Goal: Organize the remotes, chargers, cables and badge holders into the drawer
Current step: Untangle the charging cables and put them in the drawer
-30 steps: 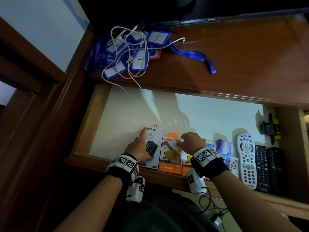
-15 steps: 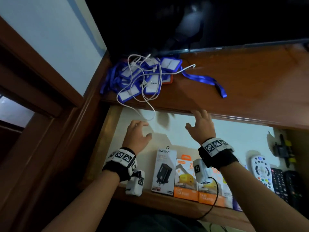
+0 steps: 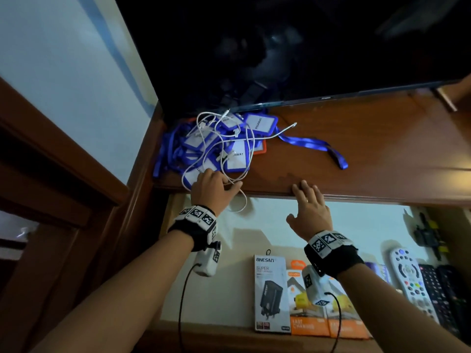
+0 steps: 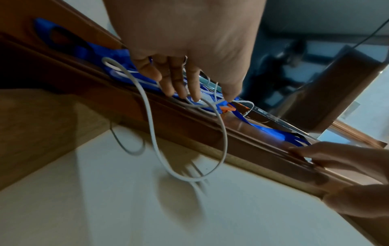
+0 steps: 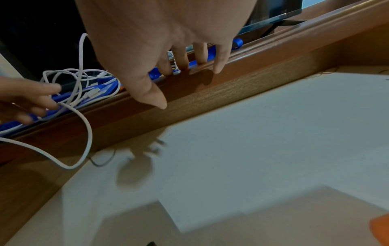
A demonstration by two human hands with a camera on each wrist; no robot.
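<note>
A tangle of white cables (image 3: 251, 141) lies over a heap of blue badge holders (image 3: 235, 157) and their lanyards (image 3: 311, 143) at the back left of the desk top. My left hand (image 3: 212, 186) rests on the heap's near edge, its fingers (image 4: 189, 89) straight and touching a cable (image 4: 150, 116) whose loop hangs over the edge into the drawer (image 3: 331, 220). My right hand (image 3: 309, 207) is open and holds nothing, its fingertips (image 5: 183, 64) at the desk edge. In the drawer lie a white charger box (image 3: 271, 294), orange charger boxes (image 3: 305, 324), a white remote (image 3: 410, 281) and black remotes (image 3: 438, 289).
A dark TV screen (image 3: 280, 47) stands at the back of the brown desk top (image 3: 369, 149). A wall and a wooden frame close the left side. A black and yellow item (image 3: 428, 235) sits at the drawer's right end. The drawer's left half shows bare white bottom.
Both hands left the charger boxes and moved away from me to the desk edge. The left hand now reaches the cables, and my view has tilted upward.
</note>
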